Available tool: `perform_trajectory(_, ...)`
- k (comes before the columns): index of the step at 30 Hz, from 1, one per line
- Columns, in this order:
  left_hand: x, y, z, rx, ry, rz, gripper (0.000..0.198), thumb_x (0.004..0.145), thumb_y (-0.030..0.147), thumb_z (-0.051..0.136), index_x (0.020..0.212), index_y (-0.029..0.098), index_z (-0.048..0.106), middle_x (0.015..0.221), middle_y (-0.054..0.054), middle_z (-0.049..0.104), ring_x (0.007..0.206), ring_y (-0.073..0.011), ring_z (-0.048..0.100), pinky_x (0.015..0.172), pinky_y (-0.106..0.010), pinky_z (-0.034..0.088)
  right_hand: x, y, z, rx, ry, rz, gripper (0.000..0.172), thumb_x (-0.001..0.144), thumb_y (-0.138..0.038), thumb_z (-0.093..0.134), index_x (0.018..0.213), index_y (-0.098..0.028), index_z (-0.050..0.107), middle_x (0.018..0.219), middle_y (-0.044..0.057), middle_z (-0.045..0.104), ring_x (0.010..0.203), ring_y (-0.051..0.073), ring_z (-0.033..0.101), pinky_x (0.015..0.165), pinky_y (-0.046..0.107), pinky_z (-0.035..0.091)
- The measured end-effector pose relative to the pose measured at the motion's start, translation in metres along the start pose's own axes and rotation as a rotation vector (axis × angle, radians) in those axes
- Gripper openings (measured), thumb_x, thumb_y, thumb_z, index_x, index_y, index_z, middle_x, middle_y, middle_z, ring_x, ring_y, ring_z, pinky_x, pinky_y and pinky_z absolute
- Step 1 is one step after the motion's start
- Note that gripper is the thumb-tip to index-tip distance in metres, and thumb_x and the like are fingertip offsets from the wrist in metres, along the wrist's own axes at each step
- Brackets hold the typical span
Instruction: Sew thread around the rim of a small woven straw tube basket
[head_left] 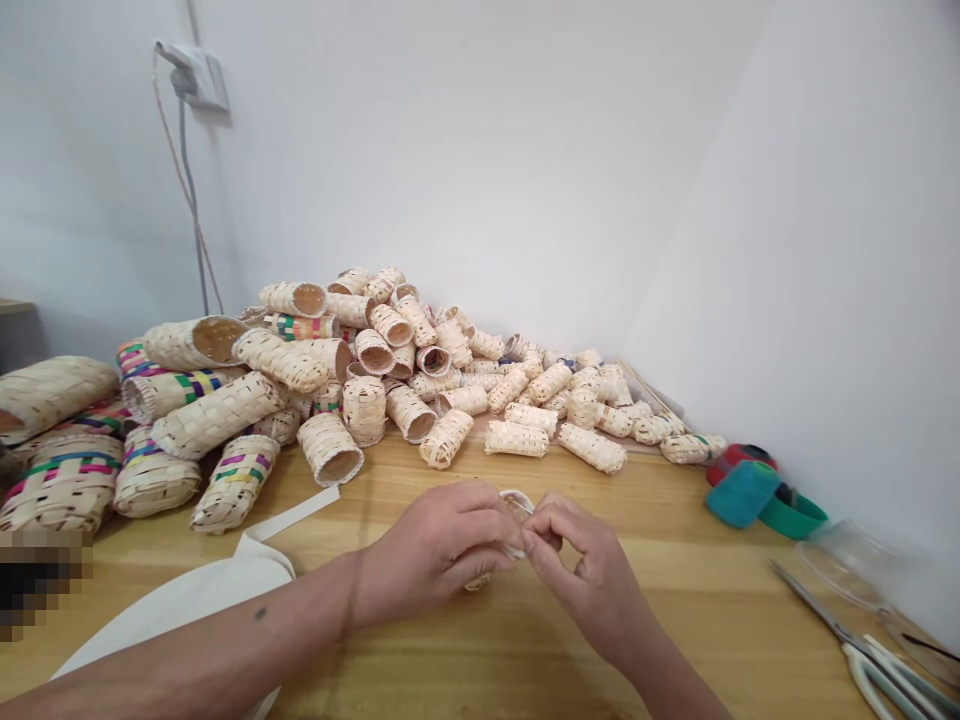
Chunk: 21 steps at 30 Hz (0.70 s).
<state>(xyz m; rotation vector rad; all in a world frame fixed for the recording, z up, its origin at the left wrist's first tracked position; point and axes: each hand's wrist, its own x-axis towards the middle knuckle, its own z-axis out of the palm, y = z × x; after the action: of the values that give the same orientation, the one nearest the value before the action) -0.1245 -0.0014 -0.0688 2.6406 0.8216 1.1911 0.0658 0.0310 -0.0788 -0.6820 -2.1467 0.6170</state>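
Observation:
My left hand [439, 552] and my right hand [581, 565] meet over the wooden table [675, 610], fingers curled and pinched together. Between them sits a small pale woven piece [516, 502], mostly hidden by the fingers; a bit of weave shows under my left hand. Both hands grip it, left from the left side, right from the right.
A big pile of small woven baskets [390, 370] lies behind the hands, larger coloured-band baskets [67, 470] at left. A white cloth bag [195, 600] lies near left. Red, teal and green tape rolls [757, 495], clear plastic [847, 560] and scissors [862, 650] sit at right.

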Motion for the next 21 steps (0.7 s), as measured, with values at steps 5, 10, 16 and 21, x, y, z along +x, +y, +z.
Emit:
perform_trajectory(5, 0.002, 0.001, 0.000, 0.027, -0.011, -0.077, 0.012, 0.090, 0.017, 0.049, 0.089, 0.015, 0.061, 0.082, -0.004, 0.062, 0.076, -0.0130, 0.053, 0.068, -0.021, 0.038, 0.000, 0.005, 0.002, -0.020, 0.074, -0.057, 0.016, 0.088, -0.019, 0.050, 0.073, -0.018, 0.057, 0.068, -0.001, 0.049, 0.063, 0.012, 0.046, 0.058, 0.024, 0.036)
perform_trajectory(10, 0.004, 0.000, -0.009, -0.014, -0.046, -0.211, 0.012, 0.090, 0.021, 0.049, 0.086, 0.016, 0.059, 0.083, -0.003, 0.060, 0.077, -0.0131, 0.053, 0.070, -0.022, 0.039, -0.002, 0.010, -0.003, -0.035, 0.174, -0.168, 0.013, 0.090, -0.018, 0.050, 0.090, -0.020, 0.063, 0.076, 0.002, 0.055, 0.072, 0.014, 0.052, 0.063, 0.026, 0.041)
perform_trajectory(16, 0.003, -0.002, -0.013, -0.040, -0.065, -0.217, 0.016, 0.092, 0.023, 0.045, 0.089, 0.016, 0.060, 0.084, -0.004, 0.060, 0.080, -0.0148, 0.053, 0.073, -0.023, 0.039, -0.002, 0.014, -0.001, -0.114, 0.122, -0.290, 0.011, 0.089, -0.018, 0.053, 0.095, -0.021, 0.063, 0.077, 0.003, 0.058, 0.074, 0.016, 0.053, 0.064, 0.027, 0.043)
perform_trajectory(21, 0.003, -0.002, -0.012, -0.059, -0.049, -0.230, 0.014, 0.090, 0.020, 0.048, 0.087, 0.016, 0.061, 0.084, -0.004, 0.060, 0.079, -0.0141, 0.053, 0.072, -0.023, 0.038, 0.000, 0.016, 0.004, -0.156, 0.126, -0.268, 0.009, 0.091, -0.021, 0.052, 0.090, -0.021, 0.061, 0.076, 0.002, 0.057, 0.074, 0.016, 0.053, 0.064, 0.027, 0.043)
